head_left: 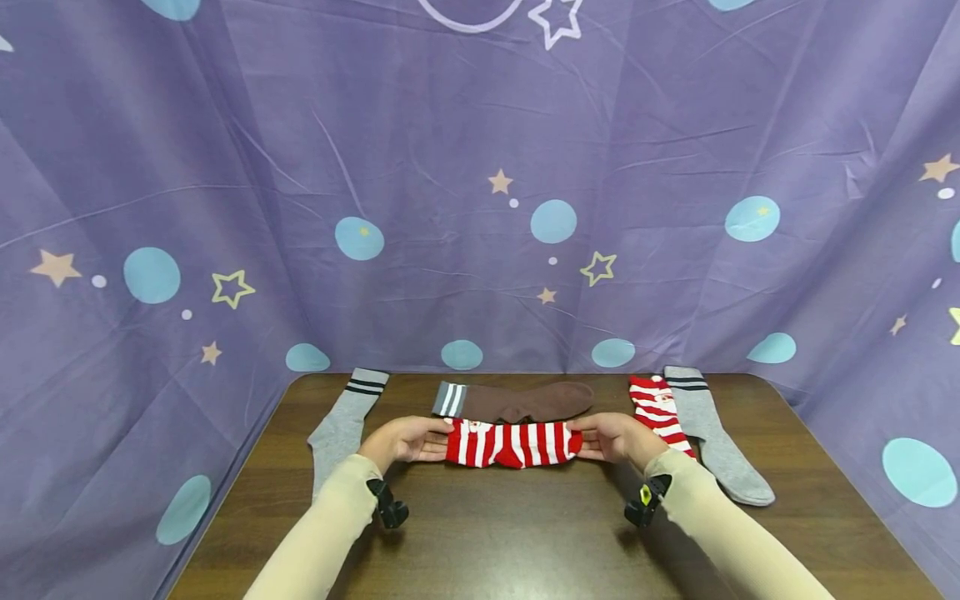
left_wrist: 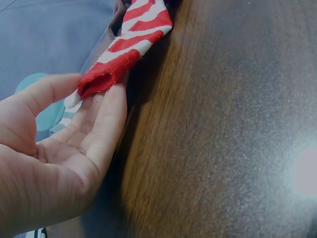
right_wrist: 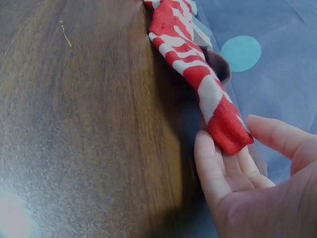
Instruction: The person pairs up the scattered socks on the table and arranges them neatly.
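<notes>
A red-and-white striped sock point(head_left: 531, 444) is stretched sideways between both hands, above the wooden table. Its cuff end, with a small white pompom, lies between the thumb and fingers of my left hand point(head_left: 405, 440); the left wrist view shows the cuff opening point(left_wrist: 101, 82) facing that palm. At the other end, my right hand point(head_left: 617, 437) pinches the red toe point(right_wrist: 230, 131), thumb on one side and fingers beneath. Just behind the held sock lies a brown sock point(head_left: 540, 400) with a grey, white-striped cuff, its near edge partly covered.
A grey sock point(head_left: 341, 425) with dark cuff stripes lies at the table's left. On the right, another red-and-white striped sock point(head_left: 660, 417) lies beside a second grey sock point(head_left: 720, 446). A purple patterned curtain point(head_left: 450, 150) hangs behind the wooden table point(head_left: 495, 525).
</notes>
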{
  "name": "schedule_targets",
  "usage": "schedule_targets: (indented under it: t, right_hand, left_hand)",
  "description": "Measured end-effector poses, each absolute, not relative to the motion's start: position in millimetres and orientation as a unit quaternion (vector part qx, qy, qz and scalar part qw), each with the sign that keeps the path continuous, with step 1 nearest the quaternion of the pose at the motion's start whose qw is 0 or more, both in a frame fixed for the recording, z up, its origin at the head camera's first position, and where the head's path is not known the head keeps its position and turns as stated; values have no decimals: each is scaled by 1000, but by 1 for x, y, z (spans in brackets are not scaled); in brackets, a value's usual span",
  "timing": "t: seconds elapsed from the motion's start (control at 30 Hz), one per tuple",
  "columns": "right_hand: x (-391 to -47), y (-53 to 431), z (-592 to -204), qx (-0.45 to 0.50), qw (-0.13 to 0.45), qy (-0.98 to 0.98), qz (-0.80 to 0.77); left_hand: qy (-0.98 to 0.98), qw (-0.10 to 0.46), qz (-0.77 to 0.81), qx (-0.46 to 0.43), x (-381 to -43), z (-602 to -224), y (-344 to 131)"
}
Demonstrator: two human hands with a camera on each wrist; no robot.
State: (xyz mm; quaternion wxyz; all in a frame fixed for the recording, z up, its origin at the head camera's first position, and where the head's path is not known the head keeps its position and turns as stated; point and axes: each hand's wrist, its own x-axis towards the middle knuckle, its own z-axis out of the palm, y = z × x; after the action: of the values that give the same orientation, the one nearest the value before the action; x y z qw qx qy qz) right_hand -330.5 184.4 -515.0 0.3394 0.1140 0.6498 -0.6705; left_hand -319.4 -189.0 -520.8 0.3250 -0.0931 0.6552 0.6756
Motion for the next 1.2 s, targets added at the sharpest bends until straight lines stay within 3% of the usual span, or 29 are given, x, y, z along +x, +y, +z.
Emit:
schedule_targets:
  t: [0.67,1.2]
  right_hand:
    - [-328,186,-512,100,331,658,-669]
    - [-328,181,-513,80,310,656,-683]
  left_hand:
    - [665,323,671,-48,-318,-521,-196]
    - [685,253,678,-86,-316,-523,-192]
